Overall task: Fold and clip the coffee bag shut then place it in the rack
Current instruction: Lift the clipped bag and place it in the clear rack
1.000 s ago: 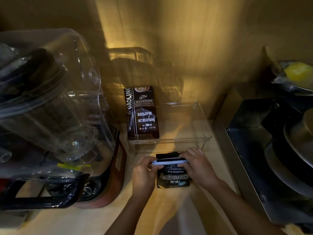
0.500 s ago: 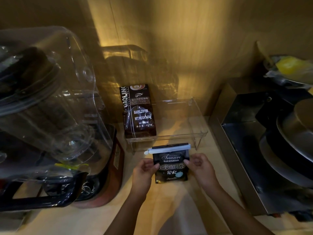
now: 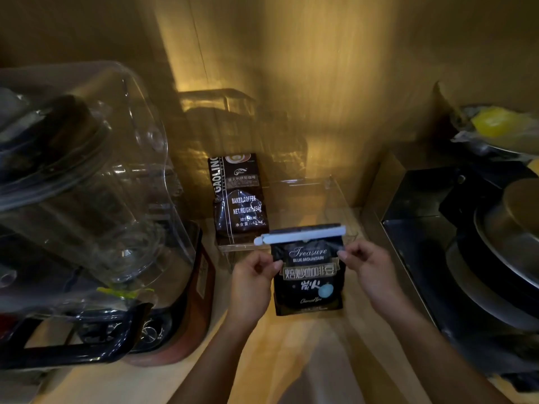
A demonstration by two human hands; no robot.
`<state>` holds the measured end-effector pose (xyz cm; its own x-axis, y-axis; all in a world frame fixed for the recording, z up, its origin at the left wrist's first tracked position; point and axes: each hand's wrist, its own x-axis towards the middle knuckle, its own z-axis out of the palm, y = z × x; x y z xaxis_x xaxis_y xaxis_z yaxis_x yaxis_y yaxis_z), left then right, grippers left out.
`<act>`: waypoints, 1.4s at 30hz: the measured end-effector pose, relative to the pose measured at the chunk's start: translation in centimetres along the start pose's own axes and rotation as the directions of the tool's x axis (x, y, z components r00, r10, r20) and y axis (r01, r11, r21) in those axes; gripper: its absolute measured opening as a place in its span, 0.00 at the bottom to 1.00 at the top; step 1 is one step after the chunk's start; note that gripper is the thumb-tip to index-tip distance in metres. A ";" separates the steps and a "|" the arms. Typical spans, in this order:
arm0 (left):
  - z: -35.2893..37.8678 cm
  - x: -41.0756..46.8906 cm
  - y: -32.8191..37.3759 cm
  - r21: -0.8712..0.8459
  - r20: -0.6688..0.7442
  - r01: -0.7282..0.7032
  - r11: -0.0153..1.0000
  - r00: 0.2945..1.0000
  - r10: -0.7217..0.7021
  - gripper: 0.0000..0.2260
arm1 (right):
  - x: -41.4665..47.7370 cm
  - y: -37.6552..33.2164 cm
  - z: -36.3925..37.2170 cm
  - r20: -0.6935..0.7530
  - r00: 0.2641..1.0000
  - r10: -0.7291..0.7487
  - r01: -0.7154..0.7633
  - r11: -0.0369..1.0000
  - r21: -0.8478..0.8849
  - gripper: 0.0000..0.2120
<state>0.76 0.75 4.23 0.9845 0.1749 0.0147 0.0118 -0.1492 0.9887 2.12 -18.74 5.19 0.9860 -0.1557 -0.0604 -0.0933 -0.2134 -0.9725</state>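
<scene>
A small black coffee bag (image 3: 309,275) with white lettering is held upright above the wooden counter. A pale blue clip bar (image 3: 300,235) runs across its folded top. My left hand (image 3: 256,272) pinches the bag's left edge and my right hand (image 3: 367,265) pinches its right edge, both just under the clip. The clear plastic rack (image 3: 335,199) stands right behind the bag. A larger brown coffee bag (image 3: 237,196) stands upright in the rack's left part.
A big blender with a clear cover (image 3: 87,199) fills the left side. A steel box (image 3: 414,217) with dark pans (image 3: 501,252) stands at the right. The wooden wall (image 3: 320,83) rises close behind the rack.
My hands left the clip at the bag's top and moved down to its side edges. The bag now stands raised, showing its whole front, with the clip shut across the top.
</scene>
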 end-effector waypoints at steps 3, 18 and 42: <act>0.0 1.3 3.8 0.027 0.019 -0.112 0.993 0.994 0.112 0.10 | 1.1 -3.7 -1.4 -0.016 0.994 -0.107 0.107 0.994 -0.020 0.07; 3.5 9.9 6.1 0.180 -0.201 -0.017 0.984 0.978 0.053 0.05 | 9.6 -6.0 1.2 -0.067 0.989 -0.135 0.129 0.988 -0.080 0.11; 9.9 14.3 4.7 0.068 -0.323 0.153 0.986 0.938 -0.123 0.23 | 15.3 -1.2 3.7 -0.030 0.961 -0.276 0.246 0.897 -0.369 0.25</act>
<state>16.62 -7.07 7.66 0.8660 0.4965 -0.0599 0.1739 -0.1868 0.9669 17.85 -17.34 4.60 0.9688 -0.1201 0.2169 0.1075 -0.5851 -0.8038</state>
